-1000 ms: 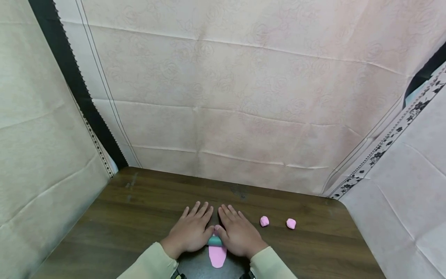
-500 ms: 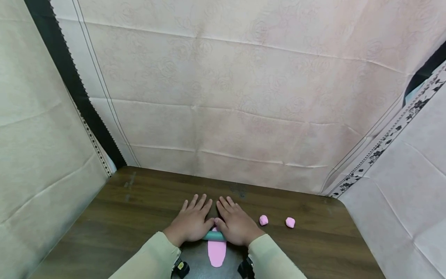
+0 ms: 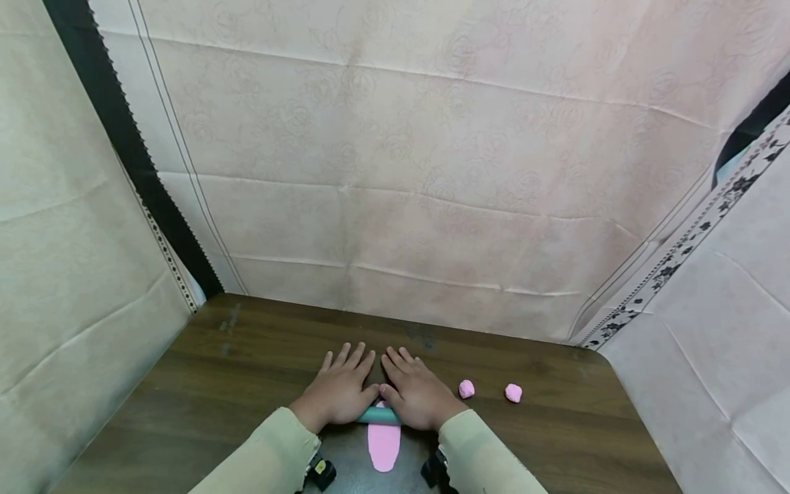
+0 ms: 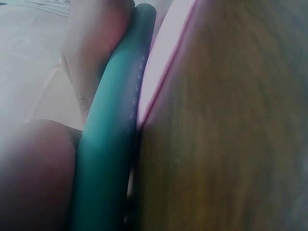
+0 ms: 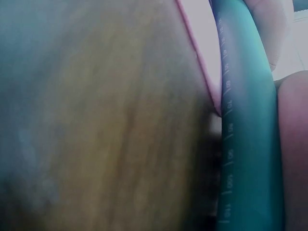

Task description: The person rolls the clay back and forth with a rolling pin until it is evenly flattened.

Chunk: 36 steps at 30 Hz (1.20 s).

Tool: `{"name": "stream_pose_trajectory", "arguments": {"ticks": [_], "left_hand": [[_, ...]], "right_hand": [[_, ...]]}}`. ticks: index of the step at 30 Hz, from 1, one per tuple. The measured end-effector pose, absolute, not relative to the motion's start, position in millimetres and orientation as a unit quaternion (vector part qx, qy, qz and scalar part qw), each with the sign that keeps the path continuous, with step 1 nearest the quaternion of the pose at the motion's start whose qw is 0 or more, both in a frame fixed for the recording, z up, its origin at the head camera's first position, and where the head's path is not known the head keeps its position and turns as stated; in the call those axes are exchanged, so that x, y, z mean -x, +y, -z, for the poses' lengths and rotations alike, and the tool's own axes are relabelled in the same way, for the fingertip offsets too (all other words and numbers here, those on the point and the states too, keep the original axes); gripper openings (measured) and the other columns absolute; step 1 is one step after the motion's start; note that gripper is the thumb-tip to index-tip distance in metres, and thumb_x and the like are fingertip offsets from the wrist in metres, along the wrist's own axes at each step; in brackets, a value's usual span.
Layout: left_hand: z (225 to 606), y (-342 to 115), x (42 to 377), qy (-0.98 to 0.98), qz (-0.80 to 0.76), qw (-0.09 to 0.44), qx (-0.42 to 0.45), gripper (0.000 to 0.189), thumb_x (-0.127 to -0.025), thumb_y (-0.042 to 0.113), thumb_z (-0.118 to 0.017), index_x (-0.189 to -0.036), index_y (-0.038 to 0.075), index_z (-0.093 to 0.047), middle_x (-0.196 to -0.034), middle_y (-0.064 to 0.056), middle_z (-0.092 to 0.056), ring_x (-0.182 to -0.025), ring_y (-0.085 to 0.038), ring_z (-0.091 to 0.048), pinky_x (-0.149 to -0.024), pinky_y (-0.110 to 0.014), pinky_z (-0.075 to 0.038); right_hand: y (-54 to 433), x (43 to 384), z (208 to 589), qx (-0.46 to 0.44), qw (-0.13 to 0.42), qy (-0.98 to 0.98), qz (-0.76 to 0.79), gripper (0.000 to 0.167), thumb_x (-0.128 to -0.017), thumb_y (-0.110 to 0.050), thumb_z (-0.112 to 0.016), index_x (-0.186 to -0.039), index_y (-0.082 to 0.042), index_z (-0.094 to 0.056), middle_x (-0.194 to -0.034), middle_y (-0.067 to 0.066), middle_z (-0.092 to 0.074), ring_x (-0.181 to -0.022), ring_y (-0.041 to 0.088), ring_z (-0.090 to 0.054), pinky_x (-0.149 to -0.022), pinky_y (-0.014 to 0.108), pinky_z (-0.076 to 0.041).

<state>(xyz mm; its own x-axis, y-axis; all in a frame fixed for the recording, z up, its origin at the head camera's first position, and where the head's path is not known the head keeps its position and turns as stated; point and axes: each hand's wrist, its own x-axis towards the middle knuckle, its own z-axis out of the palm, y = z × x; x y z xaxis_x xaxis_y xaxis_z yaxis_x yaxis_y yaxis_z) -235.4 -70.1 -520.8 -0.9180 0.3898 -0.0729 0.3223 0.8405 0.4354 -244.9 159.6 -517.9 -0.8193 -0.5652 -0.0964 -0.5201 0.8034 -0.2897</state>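
A green rolling pin [image 3: 380, 416] with small printed scale marks lies crosswise over a flattened strip of pink dough [image 3: 384, 449]. My left hand [image 3: 338, 390] rests on the pin's left part, palm down, fingers straight and spread toward the back. My right hand [image 3: 420, 392] lies likewise on the right part, and the two thumbs come together above the middle. Both wrist views show the rolling pin [image 4: 110, 110] close up, with the dough's edge [image 5: 204, 57] right beside it. The pin's ends are hidden under the hands in the head view.
Two small pink dough lumps [image 3: 466, 389] sit right of my right hand on the brown wooden table [image 3: 247, 370]. A dark mat [image 3: 352, 460] lies under the dough. Pale cloth [image 3: 395, 171] hangs behind the table and at both sides.
Both hands have slid forward, away from me, and more of the rolling pin shows between them. Over the last half second they have hardly moved.
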Motion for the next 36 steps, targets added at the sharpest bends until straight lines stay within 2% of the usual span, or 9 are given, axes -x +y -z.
{"name": "stream_pose_trajectory", "arguments": {"ticks": [9, 16, 25, 31, 36], "left_hand": [[524.0, -70.1, 231.9, 0.956, -0.211, 0.078, -0.188, 0.075, -0.117, 0.062, -0.042, -0.179, 0.020, -0.035, -0.189, -0.010, -0.019, -0.177, -0.043, -0.009, -0.138, -0.074, -0.008], [520.1, -71.0, 220.3, 0.953, -0.221, 0.065, -0.197, 0.073, -0.117, 0.059, -0.047, -0.176, 0.016, -0.040, -0.188, -0.013, -0.025, -0.176, -0.045, -0.014, -0.136, -0.078, -0.012], [521.4, -71.2, 206.2, 0.955, -0.207, 0.064, -0.202, 0.073, -0.117, 0.062, -0.042, -0.176, 0.019, -0.042, -0.187, -0.010, -0.027, -0.176, -0.043, -0.016, -0.136, -0.076, -0.015], [522.1, -71.5, 193.2, 0.955, -0.201, 0.050, -0.214, 0.068, -0.119, 0.059, -0.039, -0.174, 0.019, -0.045, -0.185, -0.010, -0.032, -0.175, -0.042, -0.020, -0.135, -0.076, -0.018], [522.9, -72.1, 182.4, 0.952, -0.202, 0.043, -0.224, 0.066, -0.120, 0.057, -0.036, -0.174, 0.021, -0.046, -0.185, -0.008, -0.034, -0.175, -0.041, -0.022, -0.135, -0.077, -0.019]], "right_hand": [[159.9, 241.1, 518.3, 0.283, 0.091, 0.946, 0.127, 0.068, -0.122, -0.055, -0.029, -0.180, -0.019, -0.027, -0.190, 0.001, -0.018, -0.178, 0.028, -0.012, -0.141, 0.058, -0.022], [159.3, 233.2, 521.2, 0.285, 0.082, 0.948, 0.118, 0.071, -0.122, -0.059, -0.028, -0.180, -0.019, -0.027, -0.190, 0.001, -0.019, -0.178, 0.028, -0.015, -0.140, 0.059, -0.025], [157.8, 215.4, 517.5, 0.289, 0.075, 0.948, 0.107, 0.072, -0.121, -0.060, -0.025, -0.180, -0.019, -0.028, -0.189, 0.002, -0.021, -0.177, 0.030, -0.018, -0.138, 0.062, -0.028], [156.1, 200.1, 513.9, 0.289, 0.067, 0.949, 0.109, 0.069, -0.122, -0.058, -0.024, -0.180, -0.021, -0.030, -0.188, 0.002, -0.024, -0.176, 0.031, -0.021, -0.137, 0.063, -0.031], [155.4, 187.8, 512.1, 0.289, 0.057, 0.951, 0.095, 0.073, -0.121, -0.063, -0.019, -0.180, -0.021, -0.031, -0.188, 0.002, -0.026, -0.175, 0.031, -0.024, -0.136, 0.063, -0.033]]}}
